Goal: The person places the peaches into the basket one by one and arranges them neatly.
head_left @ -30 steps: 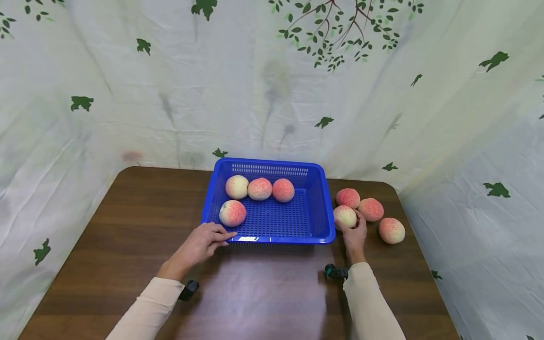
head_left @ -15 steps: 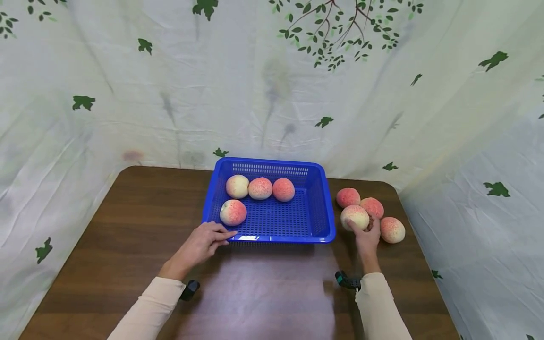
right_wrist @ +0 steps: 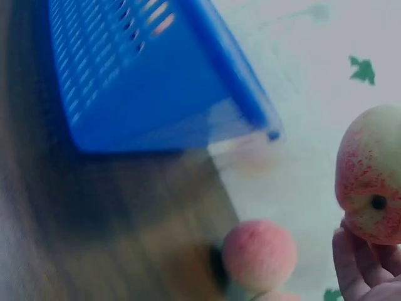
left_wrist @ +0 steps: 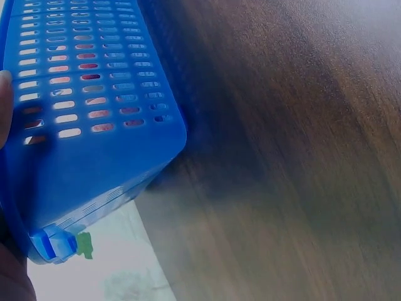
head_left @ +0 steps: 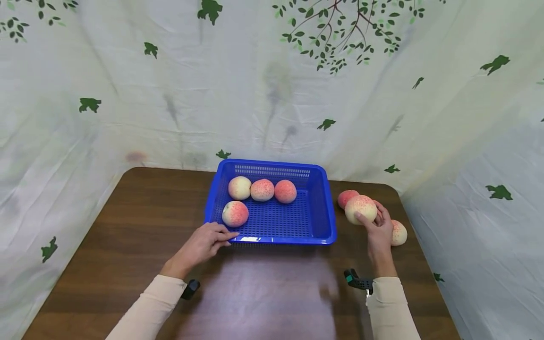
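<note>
My left hand (head_left: 207, 242) grips the front left corner of a blue plastic basket (head_left: 272, 240), fingers over the rim. In the left wrist view a fingertip (left_wrist: 5, 103) lies against the basket's perforated outer wall. My right hand (head_left: 381, 231) holds a pale peach (head_left: 360, 209) with red speckles, raised over the table right of the basket. The right wrist view shows the dark stem pit of this held peach (right_wrist: 376, 179) above the curled fingers (right_wrist: 351, 263). Several peaches (head_left: 261, 190) sit inside the basket, three in a back row and one (head_left: 235, 214) at front left.
A red peach (head_left: 346, 198) lies on the brown table (head_left: 272, 293) behind the held one. A paler peach (head_left: 398, 233) rests to the right, partly covered by the right hand; another behind that hand is mostly hidden. A leaf-patterned cloth (head_left: 242, 94) hangs behind the table.
The right hand has moved right and lifted the pale peach from beside the basket, away from its right wall. The left hand and the basket stay put.
</note>
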Demonstrator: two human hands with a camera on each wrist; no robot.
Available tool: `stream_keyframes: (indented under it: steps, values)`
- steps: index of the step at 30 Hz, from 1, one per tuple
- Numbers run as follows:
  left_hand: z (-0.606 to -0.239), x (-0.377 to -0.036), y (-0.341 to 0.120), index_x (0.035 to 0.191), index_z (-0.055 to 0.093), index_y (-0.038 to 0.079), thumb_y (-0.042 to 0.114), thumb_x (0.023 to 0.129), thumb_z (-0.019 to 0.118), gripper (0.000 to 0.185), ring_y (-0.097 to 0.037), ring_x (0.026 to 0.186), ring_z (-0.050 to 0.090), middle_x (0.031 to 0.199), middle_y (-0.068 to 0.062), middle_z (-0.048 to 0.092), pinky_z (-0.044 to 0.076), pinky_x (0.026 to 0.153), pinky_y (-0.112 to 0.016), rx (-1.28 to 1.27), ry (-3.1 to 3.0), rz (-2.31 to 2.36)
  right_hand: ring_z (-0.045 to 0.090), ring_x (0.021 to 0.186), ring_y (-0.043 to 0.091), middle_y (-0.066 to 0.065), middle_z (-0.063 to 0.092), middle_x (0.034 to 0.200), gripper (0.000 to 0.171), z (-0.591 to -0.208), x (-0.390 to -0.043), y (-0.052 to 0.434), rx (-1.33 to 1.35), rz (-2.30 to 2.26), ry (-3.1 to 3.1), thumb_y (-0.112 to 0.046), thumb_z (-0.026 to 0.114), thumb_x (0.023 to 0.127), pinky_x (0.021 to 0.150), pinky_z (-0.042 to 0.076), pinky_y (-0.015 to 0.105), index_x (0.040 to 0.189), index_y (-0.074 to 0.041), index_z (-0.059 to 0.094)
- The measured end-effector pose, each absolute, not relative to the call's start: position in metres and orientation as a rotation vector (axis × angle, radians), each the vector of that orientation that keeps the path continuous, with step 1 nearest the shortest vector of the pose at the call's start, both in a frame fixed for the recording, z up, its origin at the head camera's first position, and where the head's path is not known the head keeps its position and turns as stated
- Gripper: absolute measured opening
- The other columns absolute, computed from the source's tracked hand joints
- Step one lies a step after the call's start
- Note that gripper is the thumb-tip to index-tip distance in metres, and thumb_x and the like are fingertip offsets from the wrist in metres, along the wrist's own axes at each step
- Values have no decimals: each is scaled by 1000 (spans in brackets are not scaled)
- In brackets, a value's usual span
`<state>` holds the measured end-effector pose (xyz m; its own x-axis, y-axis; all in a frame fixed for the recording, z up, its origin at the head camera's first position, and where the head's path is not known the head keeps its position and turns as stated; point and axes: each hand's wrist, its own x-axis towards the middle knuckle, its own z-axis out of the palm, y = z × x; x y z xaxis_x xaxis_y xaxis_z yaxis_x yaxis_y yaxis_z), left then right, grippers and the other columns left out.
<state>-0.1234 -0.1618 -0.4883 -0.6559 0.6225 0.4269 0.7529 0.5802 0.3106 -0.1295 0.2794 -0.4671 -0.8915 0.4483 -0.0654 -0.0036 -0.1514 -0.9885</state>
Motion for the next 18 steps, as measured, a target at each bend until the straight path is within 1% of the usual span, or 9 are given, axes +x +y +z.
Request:
stream_keyframes:
  steps: [5, 8, 12, 14, 18]
  values:
    - [-490, -125, -161, 102, 77, 7, 3, 73, 81, 29, -16, 77, 58, 85, 2, 68, 43, 68, -33, -1145, -2531, -699, 55, 102, 14, 1, 57, 117, 59, -454, -133, 268, -418, 2105, -1891, 1, 75, 82, 79, 48, 18, 132, -10, 48]
    - [-490, -124, -162, 101, 77, 7, 3, 72, 81, 29, -16, 76, 57, 85, 2, 67, 43, 68, -33, -1138, -2528, -701, 55, 104, 15, 3, 55, 120, 60, -449, -138, 258, -346, 2125, -1936, 3, 73, 82, 81, 49, 19, 134, -9, 46]
    - [-490, -124, -161, 102, 77, 8, 5, 73, 82, 30, -16, 79, 58, 87, 3, 68, 44, 70, -32, -1130, -2544, -703, 53, 108, 16, 5, 51, 127, 63, -445, -145, 244, -265, 2092, -2094, -2, 73, 84, 84, 48, 19, 138, -9, 41]
    - [-490, -124, -161, 103, 77, 9, 6, 73, 82, 31, -16, 80, 58, 88, 3, 69, 45, 71, -33, -1126, -2560, -705, 52, 109, 18, 7, 49, 131, 65, -443, -150, 236, -215, 2073, -2149, -2, 74, 83, 85, 47, 20, 139, -8, 40]
    - [-490, -124, -162, 104, 77, 10, 7, 73, 82, 31, -16, 80, 59, 88, 3, 69, 45, 71, -33, -1114, -2571, -700, 52, 110, 18, 13, 47, 132, 65, -442, -162, 218, -116, 2105, -2185, 1, 74, 82, 84, 48, 22, 138, -5, 40]
